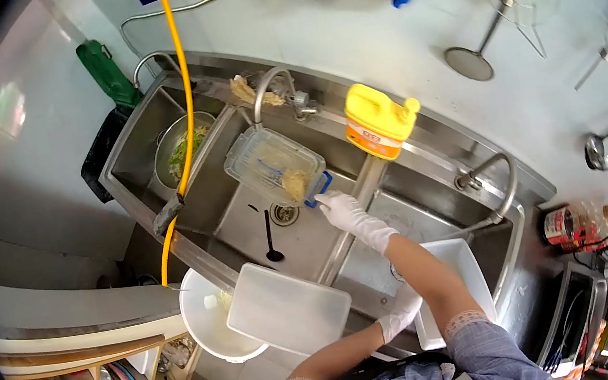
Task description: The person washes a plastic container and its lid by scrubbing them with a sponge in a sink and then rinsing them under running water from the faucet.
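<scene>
My right hand, in a white glove, is closed on the blue clip at the near end of a clear plastic container. The container sits under the curved tap in the middle basin, with a tan scrubbing pad and something blue in it. Below the container, a black ladle-like utensil lies near the drain. My left hand, also gloved, is low by the front of the right basin, beside a white tub. Its fingers are mostly hidden.
A yellow jug stands on the divider by the back ledge. In the left basin is a pot with food scraps. A yellow hose hangs across the left side. A translucent lid-like tray lies along the front edge above a white bucket.
</scene>
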Motion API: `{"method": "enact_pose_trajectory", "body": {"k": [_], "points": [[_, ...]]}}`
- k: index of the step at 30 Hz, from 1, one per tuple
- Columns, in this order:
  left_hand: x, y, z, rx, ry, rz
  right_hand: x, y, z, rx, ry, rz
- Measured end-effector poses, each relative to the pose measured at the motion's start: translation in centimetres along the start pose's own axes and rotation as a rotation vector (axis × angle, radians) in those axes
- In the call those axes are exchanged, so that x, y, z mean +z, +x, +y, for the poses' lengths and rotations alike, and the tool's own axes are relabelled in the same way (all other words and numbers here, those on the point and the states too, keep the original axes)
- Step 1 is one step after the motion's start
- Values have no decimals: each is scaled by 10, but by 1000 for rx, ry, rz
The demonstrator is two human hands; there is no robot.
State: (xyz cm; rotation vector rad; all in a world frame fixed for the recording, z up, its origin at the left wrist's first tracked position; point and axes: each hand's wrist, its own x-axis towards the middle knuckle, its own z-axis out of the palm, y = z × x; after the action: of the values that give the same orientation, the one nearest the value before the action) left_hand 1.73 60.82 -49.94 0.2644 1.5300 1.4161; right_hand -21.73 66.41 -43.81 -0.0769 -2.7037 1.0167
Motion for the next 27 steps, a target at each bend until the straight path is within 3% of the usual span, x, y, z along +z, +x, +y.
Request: {"method": "enact_pose_trajectory", "body": {"k": [7, 11, 15, 17, 19, 21, 23, 24, 27], "points": [[10, -24, 2, 15, 84, -59, 85, 74, 9, 323, -166, -371], [7, -24, -1, 13, 109, -81, 109, 83, 22, 411, -88, -426], [4, -27, -6, 30, 163, -75, 123, 73, 40, 356, 52, -236], [-3, -27, -6, 61, 225, -63, 99, 61, 36, 318, 62, -126], [-14, -24, -9, 103, 326, -42, 58, 37, 21, 224, 270, 87], [-28, -12, -6, 188, 450, -9, -10, -7, -6, 279, 569, 287], [-39, -2, 2, 273, 546, 21, -93, -72, -32, 313, 575, 424], [-44, 1, 9, 298, 571, 37, -113, -110, -26, 322, 387, 519], [-49, -3, 50, 108, 410, 28, -136, -228, 11, 681, 307, 638]]}}
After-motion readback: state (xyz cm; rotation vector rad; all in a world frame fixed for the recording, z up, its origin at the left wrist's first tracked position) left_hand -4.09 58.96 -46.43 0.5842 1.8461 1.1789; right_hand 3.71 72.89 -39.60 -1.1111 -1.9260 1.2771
